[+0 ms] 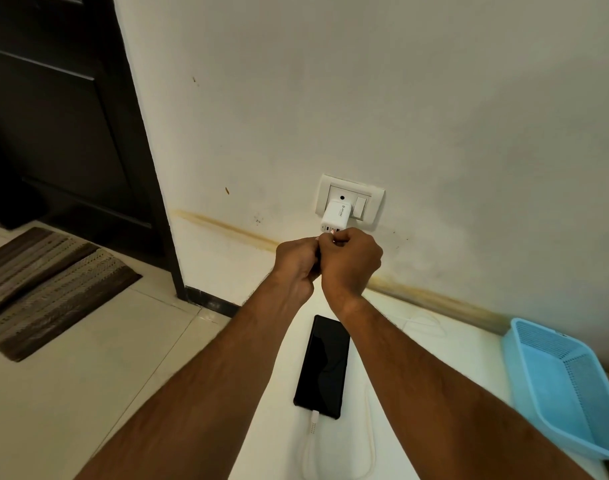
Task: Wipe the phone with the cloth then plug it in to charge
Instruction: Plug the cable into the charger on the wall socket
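A black phone (pixel 323 365) lies screen up on the white surface (pixel 261 375), a white cable (pixel 313 427) plugged into its near end. On the wall, a white charger (pixel 335 214) sits in the socket plate (pixel 372 199). Both my hands are raised together just under the charger. My right hand (pixel 351 263) pinches the cable's white plug at the charger's ports. My left hand (pixel 296 265) has curled fingers pressed against the right; what it grips is hidden. No cloth is in view.
A light blue plastic basket (pixel 566 382) stands at the right edge of the surface. A dark door (pixel 54 116) and its frame are at the left, with a striped mat (pixel 47 285) on the tiled floor.
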Demonstrator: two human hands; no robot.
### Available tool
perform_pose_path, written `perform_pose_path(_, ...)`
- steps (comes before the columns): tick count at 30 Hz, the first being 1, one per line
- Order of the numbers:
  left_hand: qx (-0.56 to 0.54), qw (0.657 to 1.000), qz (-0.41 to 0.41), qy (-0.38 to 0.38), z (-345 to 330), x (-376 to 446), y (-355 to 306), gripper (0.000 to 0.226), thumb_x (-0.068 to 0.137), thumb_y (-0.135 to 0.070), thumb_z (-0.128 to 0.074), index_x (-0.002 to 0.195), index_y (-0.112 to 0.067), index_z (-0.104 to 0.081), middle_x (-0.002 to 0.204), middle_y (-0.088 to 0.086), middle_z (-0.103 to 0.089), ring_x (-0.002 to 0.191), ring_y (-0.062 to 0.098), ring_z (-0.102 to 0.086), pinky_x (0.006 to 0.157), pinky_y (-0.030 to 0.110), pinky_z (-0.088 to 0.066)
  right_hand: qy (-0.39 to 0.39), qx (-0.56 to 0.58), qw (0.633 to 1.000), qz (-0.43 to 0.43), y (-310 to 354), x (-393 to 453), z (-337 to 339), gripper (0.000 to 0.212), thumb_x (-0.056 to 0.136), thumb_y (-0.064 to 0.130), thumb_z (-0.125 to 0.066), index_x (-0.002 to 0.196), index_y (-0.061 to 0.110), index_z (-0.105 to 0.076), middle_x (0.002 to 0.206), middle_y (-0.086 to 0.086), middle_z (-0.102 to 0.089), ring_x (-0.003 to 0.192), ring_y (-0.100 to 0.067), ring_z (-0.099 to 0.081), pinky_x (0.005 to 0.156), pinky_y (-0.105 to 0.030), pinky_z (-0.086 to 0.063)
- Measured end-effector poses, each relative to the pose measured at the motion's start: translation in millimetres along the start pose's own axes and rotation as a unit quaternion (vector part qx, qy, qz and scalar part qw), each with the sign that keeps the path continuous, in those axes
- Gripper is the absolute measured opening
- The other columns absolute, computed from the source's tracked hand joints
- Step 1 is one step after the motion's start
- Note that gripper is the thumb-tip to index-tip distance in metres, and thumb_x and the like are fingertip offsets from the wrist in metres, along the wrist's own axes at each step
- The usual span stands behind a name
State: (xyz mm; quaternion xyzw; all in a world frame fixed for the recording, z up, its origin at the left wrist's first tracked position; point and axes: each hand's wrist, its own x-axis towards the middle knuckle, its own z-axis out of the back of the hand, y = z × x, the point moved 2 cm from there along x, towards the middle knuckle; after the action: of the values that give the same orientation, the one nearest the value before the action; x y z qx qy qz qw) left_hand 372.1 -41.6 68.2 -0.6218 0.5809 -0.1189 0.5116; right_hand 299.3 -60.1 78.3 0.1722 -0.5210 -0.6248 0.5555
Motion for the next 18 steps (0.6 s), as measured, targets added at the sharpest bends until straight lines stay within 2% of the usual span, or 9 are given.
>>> perform_pose_path(3, -0.011, 1.0, 0.001, 0.006, 0.8, -0.9, 1.4, 0.018, 0.083, 0.007, -0.065, 0.099, 0.007, -0.074, 0.102, 0.024, -0.074, 0.078, 0.026, -0.07, 0.06, 0.027, -0.059, 0.002, 0.008, 1.0, 0.0, -1.4, -0.2, 2.1, 0.011, 0.077, 0.015, -0.073, 0.068, 0.01, -0.07, 0.066, 0.002, -0.07, 0.062, -0.012, -0.066, 0.063, -0.023, -0.051)
perform_pose_path(5, -0.009, 1.0, 0.001, 0.007, 2.6, -2.8, 1.7, 0.019, 0.083, 0.007, -0.065, 0.101, 0.008, -0.073, 0.101, 0.024, -0.074, 0.076, 0.025, -0.07, 0.058, 0.026, -0.058, 0.004, 0.012, 1.0, 0.0, -2.9, -1.9, 2.7, 0.01, 0.076, 0.016, -0.073, 0.068, 0.01, -0.07, 0.065, 0.002, -0.071, 0.061, -0.011, -0.065, 0.059, -0.015, -0.044)
perform_pose_path(11, 0.0, 1.0, -0.008, 0.017, 6.1, -3.1, 1.0, 0.022, 0.086, 0.01, -0.06, 0.101, 0.005, -0.075, 0.097, 0.021, -0.075, 0.075, 0.023, -0.07, 0.065, 0.029, -0.06, 0.024, 0.019, 1.0, 0.004, -4.0, -4.6, 2.3, 0.009, 0.078, 0.014, -0.074, 0.07, 0.012, -0.071, 0.062, 0.007, -0.065, 0.055, -0.003, -0.058, 0.057, -0.001, -0.033)
perform_pose_path(16, 0.003, 1.0, -0.014, 0.013, 4.4, -3.6, -0.8, 0.022, 0.089, 0.007, -0.061, 0.105, 0.004, -0.074, 0.101, 0.02, -0.076, 0.083, 0.026, -0.072, 0.074, 0.033, -0.061, 0.031, 0.019, 0.999, 0.024, -2.4, -1.6, 0.4, 0.01, 0.082, 0.014, -0.074, 0.073, 0.01, -0.072, 0.071, 0.0, -0.072, 0.062, -0.007, -0.062, 0.061, -0.001, -0.033)
perform_pose_path(18, 0.005, 1.0, -0.008, 0.015, 4.4, -4.7, -1.3, 0.021, 0.089, 0.005, -0.06, 0.104, 0.001, -0.075, 0.096, 0.016, -0.077, 0.079, 0.022, -0.073, 0.07, 0.033, -0.062, 0.031, 0.015, 0.999, 0.026, -2.2, -1.0, -1.2, 0.011, 0.083, 0.014, -0.072, 0.072, 0.01, -0.072, 0.071, 0.0, -0.072, 0.063, -0.009, -0.063, 0.061, -0.005, -0.034)
